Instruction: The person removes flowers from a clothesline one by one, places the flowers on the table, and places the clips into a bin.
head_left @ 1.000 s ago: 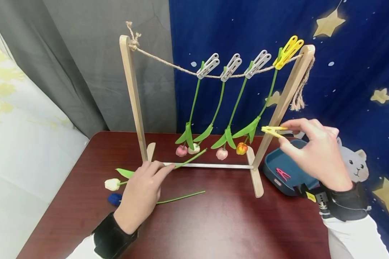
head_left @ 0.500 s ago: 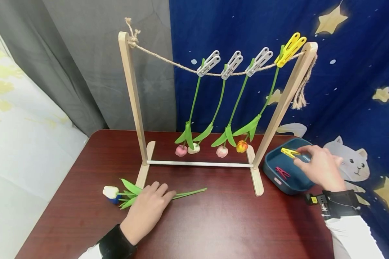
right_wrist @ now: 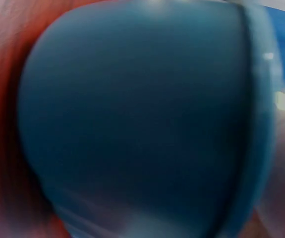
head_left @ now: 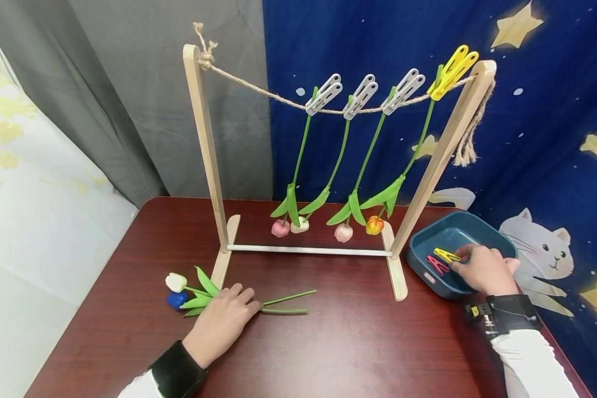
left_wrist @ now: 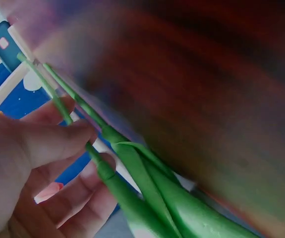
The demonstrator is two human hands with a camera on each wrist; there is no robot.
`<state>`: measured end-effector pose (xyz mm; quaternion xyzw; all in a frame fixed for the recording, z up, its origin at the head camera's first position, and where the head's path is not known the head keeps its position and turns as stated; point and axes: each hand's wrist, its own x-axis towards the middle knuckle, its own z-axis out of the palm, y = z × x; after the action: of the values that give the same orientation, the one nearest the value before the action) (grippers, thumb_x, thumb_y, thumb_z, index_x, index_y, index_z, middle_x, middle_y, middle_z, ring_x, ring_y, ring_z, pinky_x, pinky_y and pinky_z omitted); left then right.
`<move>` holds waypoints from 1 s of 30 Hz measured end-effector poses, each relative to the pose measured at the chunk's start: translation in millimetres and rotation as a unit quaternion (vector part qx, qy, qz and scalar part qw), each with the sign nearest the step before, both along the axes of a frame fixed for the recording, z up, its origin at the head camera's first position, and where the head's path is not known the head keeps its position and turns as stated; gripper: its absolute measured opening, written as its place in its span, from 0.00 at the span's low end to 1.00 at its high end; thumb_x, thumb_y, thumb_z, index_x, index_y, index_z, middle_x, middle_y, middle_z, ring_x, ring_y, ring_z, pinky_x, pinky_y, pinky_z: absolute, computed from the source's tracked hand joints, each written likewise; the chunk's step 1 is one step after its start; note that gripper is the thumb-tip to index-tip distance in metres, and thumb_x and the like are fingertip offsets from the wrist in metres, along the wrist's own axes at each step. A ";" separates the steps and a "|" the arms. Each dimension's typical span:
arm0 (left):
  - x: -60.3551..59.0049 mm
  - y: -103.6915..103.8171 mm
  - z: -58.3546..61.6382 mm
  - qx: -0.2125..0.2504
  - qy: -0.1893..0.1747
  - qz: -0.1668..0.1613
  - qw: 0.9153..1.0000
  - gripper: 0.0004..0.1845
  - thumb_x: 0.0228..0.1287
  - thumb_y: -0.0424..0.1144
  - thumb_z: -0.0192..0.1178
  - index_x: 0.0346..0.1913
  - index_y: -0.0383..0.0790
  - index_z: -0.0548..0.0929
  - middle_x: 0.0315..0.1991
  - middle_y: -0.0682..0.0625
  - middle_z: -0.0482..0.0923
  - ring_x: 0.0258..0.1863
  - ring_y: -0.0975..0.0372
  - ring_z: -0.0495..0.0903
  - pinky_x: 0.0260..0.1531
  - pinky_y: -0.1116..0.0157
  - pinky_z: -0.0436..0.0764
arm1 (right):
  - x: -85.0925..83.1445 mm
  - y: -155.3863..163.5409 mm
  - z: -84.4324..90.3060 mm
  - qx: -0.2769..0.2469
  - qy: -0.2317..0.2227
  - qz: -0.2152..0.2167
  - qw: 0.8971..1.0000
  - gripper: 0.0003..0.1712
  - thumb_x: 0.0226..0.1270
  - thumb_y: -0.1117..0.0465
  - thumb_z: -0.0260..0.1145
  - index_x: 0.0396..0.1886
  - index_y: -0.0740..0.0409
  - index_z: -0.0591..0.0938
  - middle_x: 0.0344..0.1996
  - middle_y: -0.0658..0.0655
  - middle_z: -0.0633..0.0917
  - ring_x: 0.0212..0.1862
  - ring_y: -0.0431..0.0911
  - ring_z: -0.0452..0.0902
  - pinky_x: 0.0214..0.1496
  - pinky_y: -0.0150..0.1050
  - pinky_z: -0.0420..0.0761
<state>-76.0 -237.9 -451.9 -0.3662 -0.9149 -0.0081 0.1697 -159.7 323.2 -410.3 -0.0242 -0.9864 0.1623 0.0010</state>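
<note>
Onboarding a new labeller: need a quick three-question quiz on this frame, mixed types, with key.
1. True or false: four flowers hang from the rope.
2. What does the left hand hold? A. a peg B. two flower stems C. the wooden frame
3. Fill in: the right hand is in the blue ____, at the yellow peg.

Key: 1 true; 2 B; 3 tray.

The left hand lay palm down at seven o'clock, its fingers curled and pinching, forearm in a black cuff. The right hand sat at four o'clock, knuckles up, fingers bent and pinching.
</note>
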 end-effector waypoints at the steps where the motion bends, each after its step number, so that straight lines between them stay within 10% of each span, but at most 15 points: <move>1: -0.6 -0.2 -0.5 -0.001 0.000 0.000 1.000 0.11 0.56 0.27 0.79 0.38 0.45 0.91 0.31 0.52 0.73 0.32 0.56 0.72 0.28 0.63 0.72 | 0.1 0.6 -1.4 0.000 -0.003 0.000 1.000 0.21 0.66 0.57 0.74 0.48 0.71 0.86 0.35 0.67 0.87 0.41 0.66 0.75 0.41 0.69 0.52; 30: 7.5 2.4 15.0 -0.008 -0.047 0.038 0.998 0.19 0.61 0.28 0.76 0.54 0.46 0.88 0.40 0.53 0.80 0.40 0.59 0.77 0.40 0.61 0.81 | 8.9 -4.4 -1.8 -0.002 -0.020 -0.012 1.000 0.26 0.71 0.54 0.72 0.52 0.75 0.84 0.39 0.72 0.88 0.43 0.68 0.77 0.42 0.68 0.52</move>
<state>-68.4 -235.6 -436.9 -0.3315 -0.9352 -0.0116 0.1239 -150.8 318.8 -412.1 -0.0387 -0.9856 0.1635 -0.0164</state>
